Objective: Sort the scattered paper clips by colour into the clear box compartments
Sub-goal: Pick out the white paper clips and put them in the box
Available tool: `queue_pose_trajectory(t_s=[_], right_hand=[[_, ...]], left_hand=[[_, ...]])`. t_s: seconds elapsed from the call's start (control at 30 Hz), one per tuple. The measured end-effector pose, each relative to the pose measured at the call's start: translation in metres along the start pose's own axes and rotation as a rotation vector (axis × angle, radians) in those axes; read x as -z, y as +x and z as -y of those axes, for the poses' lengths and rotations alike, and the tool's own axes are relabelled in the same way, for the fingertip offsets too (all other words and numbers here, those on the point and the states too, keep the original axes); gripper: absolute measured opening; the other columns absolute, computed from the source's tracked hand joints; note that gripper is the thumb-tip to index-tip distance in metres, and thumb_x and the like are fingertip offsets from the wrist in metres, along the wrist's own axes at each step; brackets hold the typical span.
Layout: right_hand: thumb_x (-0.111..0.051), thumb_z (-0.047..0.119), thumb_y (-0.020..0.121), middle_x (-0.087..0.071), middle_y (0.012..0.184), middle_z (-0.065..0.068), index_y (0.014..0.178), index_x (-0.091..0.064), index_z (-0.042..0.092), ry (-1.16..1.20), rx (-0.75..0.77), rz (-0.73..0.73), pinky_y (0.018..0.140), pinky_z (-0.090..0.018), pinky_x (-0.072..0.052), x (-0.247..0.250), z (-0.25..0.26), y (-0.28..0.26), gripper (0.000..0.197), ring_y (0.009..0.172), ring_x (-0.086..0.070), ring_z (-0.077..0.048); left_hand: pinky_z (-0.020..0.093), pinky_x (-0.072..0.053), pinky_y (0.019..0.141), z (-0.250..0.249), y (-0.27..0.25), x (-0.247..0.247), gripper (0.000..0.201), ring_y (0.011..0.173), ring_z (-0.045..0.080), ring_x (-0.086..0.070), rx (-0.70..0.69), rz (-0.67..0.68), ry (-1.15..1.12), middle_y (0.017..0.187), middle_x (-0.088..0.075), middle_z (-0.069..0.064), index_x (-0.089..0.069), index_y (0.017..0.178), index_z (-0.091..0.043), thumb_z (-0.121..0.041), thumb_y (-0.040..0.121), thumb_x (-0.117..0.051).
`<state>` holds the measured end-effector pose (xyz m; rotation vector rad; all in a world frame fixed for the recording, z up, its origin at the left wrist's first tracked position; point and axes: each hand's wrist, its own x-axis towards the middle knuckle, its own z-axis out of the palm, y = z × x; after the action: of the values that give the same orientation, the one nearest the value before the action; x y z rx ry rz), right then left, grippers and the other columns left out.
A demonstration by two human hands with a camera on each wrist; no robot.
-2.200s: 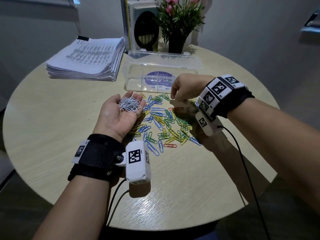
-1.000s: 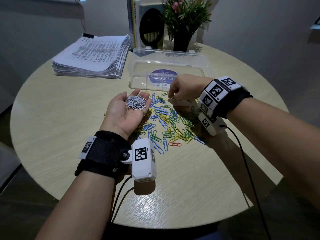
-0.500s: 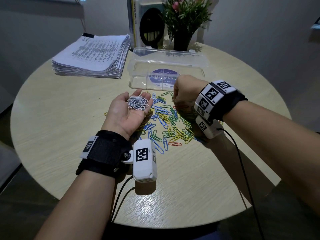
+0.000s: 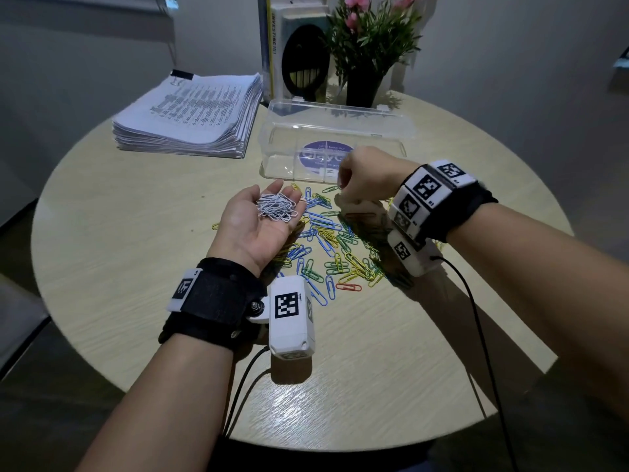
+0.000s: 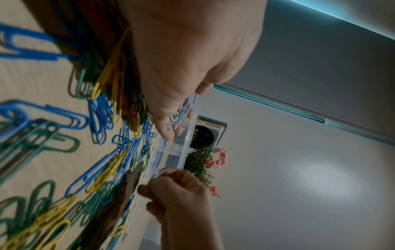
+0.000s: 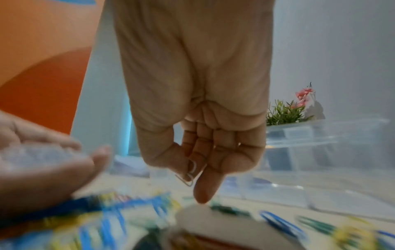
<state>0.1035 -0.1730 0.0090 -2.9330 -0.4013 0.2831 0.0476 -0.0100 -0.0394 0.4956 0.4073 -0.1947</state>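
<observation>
My left hand (image 4: pixel 262 223) lies palm up over the table, its fingers nearly straight, cupping a heap of white paper clips (image 4: pixel 276 207). My right hand (image 4: pixel 366 180) hovers to its right, above the pile, and pinches a single white paper clip (image 6: pixel 189 175) between thumb and forefinger. Scattered blue, green, yellow and red paper clips (image 4: pixel 332 247) cover the table between and below both hands. The clear box (image 4: pixel 335 144) stands open just behind the pile, its lid tipped back; I see no clips in the compartments that show.
A thick stack of printed paper (image 4: pixel 190 117) lies at the back left of the round table (image 4: pixel 136 233). Behind the box stand a potted plant with pink flowers (image 4: pixel 369 46) and a white box with a dark oval (image 4: pixel 299 49). Camera cables trail off the front edge.
My right hand dipped into the pile and rose again with a white clip pinched, now nearer the left palm. The left hand stayed palm up with its heap.
</observation>
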Motion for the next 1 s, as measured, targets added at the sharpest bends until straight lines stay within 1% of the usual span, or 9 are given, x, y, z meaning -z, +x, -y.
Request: queue_pose_trajectory(t_s=[0.1, 0.23, 0.33, 0.43, 0.6, 0.77, 0.83, 0.93, 1.0], right_hand=[[-0.058, 0.001, 0.08, -0.066, 0.076, -0.01, 0.082, -0.063, 0.008, 0.199, 0.119, -0.004, 0.054, -0.024, -0.05, 0.011, 0.022, -0.004, 0.008, 0.061, -0.065, -0.016], [-0.063, 0.005, 0.083, -0.068, 0.075, -0.005, 0.092, -0.071, 0.006, 0.219, 0.249, 0.012, 0.051, -0.017, -0.049, 0.014, 0.054, -0.005, 0.012, 0.058, -0.062, -0.009], [-0.071, 0.016, 0.083, -0.069, 0.073, 0.0, 0.095, -0.072, 0.008, 0.236, 0.281, 0.023, 0.052, -0.015, -0.052, 0.013, 0.064, -0.002, 0.015, 0.059, -0.064, -0.009], [-0.063, 0.01, 0.088, -0.073, 0.087, -0.014, 0.098, -0.072, 0.002, 0.265, 0.239, -0.019, 0.065, -0.031, -0.058, 0.016, 0.058, 0.004, 0.016, 0.075, -0.071, -0.025], [-0.056, 0.001, 0.086, -0.069, 0.087, -0.009, 0.103, -0.073, 0.006, 0.013, 0.12, 0.0, 0.051, -0.013, -0.043, 0.009, 0.037, 0.022, 0.024, 0.076, -0.062, -0.021], [-0.067, 0.019, 0.085, -0.07, 0.1, -0.015, 0.102, -0.069, 0.002, -0.18, 0.087, 0.005, 0.072, -0.032, -0.048, -0.012, 0.028, 0.035, 0.025, 0.091, -0.063, -0.03], [-0.067, 0.024, 0.085, -0.07, 0.099, -0.016, 0.1, -0.071, 0.0, -0.202, 0.069, 0.025, 0.071, -0.032, -0.049, -0.013, 0.024, 0.036, 0.028, 0.091, -0.065, -0.031], [-0.064, 0.022, 0.088, -0.069, 0.104, -0.018, 0.104, -0.069, -0.002, -0.219, 0.046, 0.076, 0.056, -0.027, -0.042, -0.011, 0.02, 0.034, 0.029, 0.084, -0.061, -0.03], [-0.06, 0.019, 0.091, -0.067, 0.108, -0.017, 0.108, -0.068, -0.001, -0.228, 0.043, 0.079, 0.061, -0.025, -0.04, -0.01, 0.019, 0.034, 0.027, 0.093, -0.061, -0.03]], left_hand=[[0.042, -0.04, 0.094, 0.001, 0.001, 0.0, 0.037, 0.097, 0.026, -0.054, 0.009, 0.006, 0.008, 0.093, -0.057, 0.016, -0.056, 0.094, 0.0, -0.022, 0.102, -0.027], [0.039, -0.044, 0.086, 0.002, 0.002, 0.0, 0.038, 0.084, 0.027, -0.056, 0.017, 0.056, -0.021, 0.092, -0.059, 0.018, -0.056, 0.094, 0.0, -0.02, 0.102, -0.025], [0.04, -0.04, 0.097, 0.002, 0.005, 0.001, 0.038, 0.082, 0.028, -0.056, 0.007, 0.055, -0.054, 0.095, -0.058, 0.02, -0.053, 0.096, 0.002, -0.021, 0.102, -0.022], [0.04, -0.046, 0.09, 0.0, 0.003, 0.001, 0.037, 0.08, 0.026, -0.056, 0.002, 0.015, -0.083, 0.088, -0.057, 0.019, -0.054, 0.092, 0.0, -0.021, 0.103, -0.025], [0.041, -0.043, 0.09, -0.013, 0.004, 0.006, 0.038, 0.084, 0.025, -0.057, -0.05, -0.031, -0.118, 0.09, -0.056, 0.016, -0.055, 0.089, -0.001, -0.022, 0.103, -0.026], [0.04, -0.044, 0.088, -0.015, 0.004, 0.006, 0.038, 0.081, 0.024, -0.057, -0.065, -0.038, -0.107, 0.087, -0.055, 0.015, -0.055, 0.088, -0.002, -0.023, 0.103, -0.027], [0.04, -0.044, 0.088, -0.015, 0.004, 0.006, 0.039, 0.08, 0.024, -0.057, -0.067, -0.041, -0.105, 0.086, -0.055, 0.015, -0.055, 0.088, -0.002, -0.023, 0.103, -0.026], [0.039, -0.044, 0.088, -0.015, 0.003, 0.006, 0.039, 0.079, 0.024, -0.057, -0.068, -0.036, -0.111, 0.085, -0.055, 0.014, -0.055, 0.088, -0.002, -0.023, 0.103, -0.026], [0.039, -0.044, 0.089, -0.014, 0.003, 0.006, 0.039, 0.08, 0.023, -0.057, -0.064, -0.034, -0.11, 0.086, -0.055, 0.014, -0.055, 0.089, -0.002, -0.023, 0.103, -0.026]])
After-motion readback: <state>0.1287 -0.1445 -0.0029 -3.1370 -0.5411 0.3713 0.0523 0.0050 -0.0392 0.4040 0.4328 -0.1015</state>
